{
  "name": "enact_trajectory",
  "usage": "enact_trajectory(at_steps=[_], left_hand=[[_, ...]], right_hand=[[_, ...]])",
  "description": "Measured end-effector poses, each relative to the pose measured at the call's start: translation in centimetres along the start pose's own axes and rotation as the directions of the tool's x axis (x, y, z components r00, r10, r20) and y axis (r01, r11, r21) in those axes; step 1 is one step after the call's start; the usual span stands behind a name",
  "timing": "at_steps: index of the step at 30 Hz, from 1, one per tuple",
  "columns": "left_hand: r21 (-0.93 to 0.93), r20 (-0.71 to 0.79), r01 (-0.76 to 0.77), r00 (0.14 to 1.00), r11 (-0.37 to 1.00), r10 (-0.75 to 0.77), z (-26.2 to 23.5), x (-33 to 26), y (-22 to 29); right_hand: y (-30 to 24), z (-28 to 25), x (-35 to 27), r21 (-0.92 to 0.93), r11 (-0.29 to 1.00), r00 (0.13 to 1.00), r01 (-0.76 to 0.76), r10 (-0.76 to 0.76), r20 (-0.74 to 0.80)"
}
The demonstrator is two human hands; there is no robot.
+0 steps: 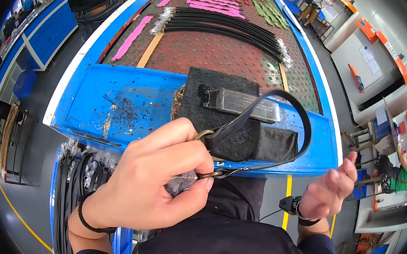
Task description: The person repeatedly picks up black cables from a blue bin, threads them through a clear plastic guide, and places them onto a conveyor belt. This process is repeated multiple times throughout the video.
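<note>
My left hand (154,173) grips both ends of a black bag strap (306,122) between thumb and fingers. Brass-toned metal fittings show at those ends, and crumpled clear plastic (182,183) sits under the fingers. From the hand, the strap loops out to the right over the front of the workbench. My right hand (331,190) is lower right of the loop, apart from it, its fingers loosely spread and nothing in them. Beneath the strap are a black cloth pad (209,85) and a clear rectangular block (245,104).
Several black straps (223,29) with plastic-wrapped ends lie in a row on the studded red-green bench top, near pink strips (216,5) and green strips (271,13). A blue crate (54,210) of straps stands lower left. Another person (96,10) stands beyond the bench.
</note>
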State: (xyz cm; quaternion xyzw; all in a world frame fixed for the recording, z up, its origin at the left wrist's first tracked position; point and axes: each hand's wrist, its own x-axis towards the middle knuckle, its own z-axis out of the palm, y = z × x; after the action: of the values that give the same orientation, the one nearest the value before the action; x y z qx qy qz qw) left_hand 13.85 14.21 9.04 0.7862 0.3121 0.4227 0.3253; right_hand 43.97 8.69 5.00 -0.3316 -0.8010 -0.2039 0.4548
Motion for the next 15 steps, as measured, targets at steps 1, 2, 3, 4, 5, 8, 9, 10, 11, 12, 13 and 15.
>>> enact_trajectory(at_steps=[1,2,3,4,5,8,9,10,11,12,13,15], left_hand=[[0.020,-0.022,-0.004,1.000,1.000,0.004,0.0,-0.2,-0.1],[0.040,-0.043,-0.008,0.999,0.999,0.009,0.0,-0.3,-0.3],[0.042,-0.050,-0.009,0.999,0.999,0.011,-0.1,-0.3,-0.3],[0.048,-0.057,-0.009,0.998,0.999,0.011,-0.1,-0.4,-0.4],[0.054,-0.064,-0.009,0.998,0.999,0.012,0.0,-0.4,-0.4],[0.065,-0.065,-0.001,0.998,0.998,0.005,0.1,-0.3,-0.6],[0.074,-0.060,0.008,0.998,0.997,-0.003,0.0,-0.4,-0.6],[0.080,-0.048,0.012,0.999,0.997,-0.009,0.1,-0.3,-0.6],[0.086,-0.035,0.017,0.999,0.996,-0.014,0.3,-0.3,-0.5],[0.089,-0.020,-0.002,1.000,0.996,0.003,0.4,-0.1,-0.7],[0.090,-0.005,-0.019,1.000,0.996,0.020,0.6,0.0,-0.8],[0.098,0.032,-0.033,0.999,0.995,0.030,0.9,0.1,-0.8]], right_hand=[[0.4,0.2,-0.9,-0.034,0.992,0.988,-0.121,0.124,0.089],[0.8,0.6,-1.8,-0.080,0.969,0.954,-0.235,0.246,0.173],[1.1,0.8,-2.4,-0.148,0.928,0.895,-0.342,0.370,0.250],[1.4,1.6,-3.1,-0.217,0.901,0.845,-0.377,0.430,0.318],[1.7,2.5,-3.9,-0.287,0.868,0.786,-0.404,0.490,0.377],[2.1,3.1,-4.8,-0.331,0.829,0.680,-0.452,0.560,0.474],[2.3,2.5,-4.3,-0.294,0.852,0.706,-0.433,0.524,0.476],[2.3,1.9,-3.9,-0.262,0.870,0.730,-0.418,0.493,0.473],[2.1,1.4,-3.2,-0.169,0.875,0.775,-0.454,0.482,0.409],[1.6,1.0,-2.3,-0.104,0.888,0.813,-0.447,0.452,0.368],[0.9,0.6,-1.3,-0.040,0.899,0.846,-0.436,0.424,0.323],[-0.6,1.0,0.8,0.068,0.912,0.885,-0.404,0.370,0.284]])
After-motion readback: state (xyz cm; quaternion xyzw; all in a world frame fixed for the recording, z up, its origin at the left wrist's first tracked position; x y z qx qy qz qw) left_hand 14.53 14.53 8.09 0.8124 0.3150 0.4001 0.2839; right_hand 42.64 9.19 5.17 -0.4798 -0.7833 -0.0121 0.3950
